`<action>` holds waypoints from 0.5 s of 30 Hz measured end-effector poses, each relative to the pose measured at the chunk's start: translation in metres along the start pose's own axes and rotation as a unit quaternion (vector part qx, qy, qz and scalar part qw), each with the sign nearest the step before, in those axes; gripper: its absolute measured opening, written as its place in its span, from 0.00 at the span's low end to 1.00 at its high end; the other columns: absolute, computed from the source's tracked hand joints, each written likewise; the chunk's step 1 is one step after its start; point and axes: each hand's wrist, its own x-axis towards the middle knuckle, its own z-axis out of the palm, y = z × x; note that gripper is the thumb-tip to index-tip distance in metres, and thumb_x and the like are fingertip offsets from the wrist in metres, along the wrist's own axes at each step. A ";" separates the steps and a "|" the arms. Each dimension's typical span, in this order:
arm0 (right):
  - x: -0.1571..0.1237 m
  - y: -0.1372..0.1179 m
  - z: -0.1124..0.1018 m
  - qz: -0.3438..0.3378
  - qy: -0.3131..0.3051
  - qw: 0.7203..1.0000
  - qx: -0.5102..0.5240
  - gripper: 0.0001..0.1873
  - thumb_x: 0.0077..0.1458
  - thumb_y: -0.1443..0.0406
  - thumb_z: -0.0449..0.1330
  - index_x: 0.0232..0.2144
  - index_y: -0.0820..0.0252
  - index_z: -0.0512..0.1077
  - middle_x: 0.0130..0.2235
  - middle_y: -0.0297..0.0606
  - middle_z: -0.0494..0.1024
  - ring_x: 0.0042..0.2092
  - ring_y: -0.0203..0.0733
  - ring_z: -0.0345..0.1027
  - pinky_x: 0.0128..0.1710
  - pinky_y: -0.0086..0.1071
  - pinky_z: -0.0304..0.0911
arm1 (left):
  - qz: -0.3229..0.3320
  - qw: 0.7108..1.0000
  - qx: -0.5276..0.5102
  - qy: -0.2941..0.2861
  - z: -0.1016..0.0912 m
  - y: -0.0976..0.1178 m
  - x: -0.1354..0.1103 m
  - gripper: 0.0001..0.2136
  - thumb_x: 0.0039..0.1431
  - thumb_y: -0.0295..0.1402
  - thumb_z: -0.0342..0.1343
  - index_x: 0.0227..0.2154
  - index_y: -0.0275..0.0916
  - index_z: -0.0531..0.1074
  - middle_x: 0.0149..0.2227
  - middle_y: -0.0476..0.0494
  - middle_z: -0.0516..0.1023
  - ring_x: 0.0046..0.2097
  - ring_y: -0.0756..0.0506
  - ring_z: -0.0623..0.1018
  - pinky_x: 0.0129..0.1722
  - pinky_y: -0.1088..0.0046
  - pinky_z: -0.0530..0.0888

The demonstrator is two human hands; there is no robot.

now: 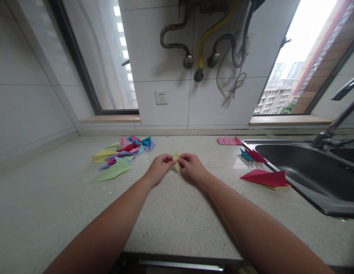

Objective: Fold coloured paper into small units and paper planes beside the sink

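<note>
Between my two hands, over the middle of the speckled countertop [177, 213], is a small piece of folded yellow paper [176, 166]. My left hand [161, 167] pinches its left side between thumb and fingers. From the other side, my right hand [192, 166] grips the paper the same way. Its pointed ends stick out above and below the fingertips; the folds in the middle are partly covered. Off to the left lies a heap of folded paper pieces [128, 152] in several colours, with a pale green paper plane [115, 170] at its front.
At right, a red folded paper plane [265, 177] rests near the steel sink [296, 167]. Behind it are blue and crimson folded papers [252, 155] and a row of pink ones [228, 140]. A faucet [326, 135] rises behind the sink; pipes [177, 26] hang on the tiled wall.
</note>
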 end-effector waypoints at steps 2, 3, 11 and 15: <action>0.000 0.000 -0.001 0.002 0.000 1.000 -0.011 0.10 0.51 0.61 0.58 0.24 0.62 0.72 0.23 0.34 0.72 0.27 0.36 0.63 0.30 0.30 0.59 | 0.000 1.000 -0.005 -0.006 0.000 0.000 -0.001 0.12 0.50 0.40 0.62 0.32 0.37 0.75 0.28 0.47 0.74 0.25 0.51 0.68 0.23 0.76 0.61; 0.001 0.000 -0.001 0.003 0.000 1.000 -0.013 0.10 0.51 0.61 0.58 0.24 0.62 0.72 0.23 0.34 0.72 0.27 0.36 0.62 0.30 0.30 0.58 | 0.001 1.000 -0.007 -0.009 0.000 0.001 -0.001 0.11 0.51 0.40 0.62 0.32 0.37 0.75 0.28 0.48 0.73 0.25 0.52 0.67 0.23 0.77 0.61; 0.003 0.005 -0.004 -0.004 -0.013 1.000 -0.013 0.10 0.51 0.61 0.58 0.24 0.61 0.71 0.23 0.32 0.70 0.26 0.35 0.60 0.28 0.29 0.56 | 0.002 0.999 -0.030 -0.030 0.001 0.006 -0.002 0.10 0.51 0.38 0.62 0.30 0.38 0.72 0.23 0.53 0.69 0.23 0.53 0.65 0.24 0.77 0.62; 0.004 0.006 -0.003 -0.003 0.002 1.000 -0.016 0.09 0.50 0.60 0.59 0.25 0.61 0.72 0.23 0.33 0.71 0.26 0.35 0.61 0.28 0.29 0.56 | -0.011 0.999 -0.045 -0.027 0.001 0.008 -0.003 0.11 0.50 0.39 0.63 0.31 0.38 0.72 0.22 0.54 0.68 0.22 0.54 0.64 0.23 0.78 0.60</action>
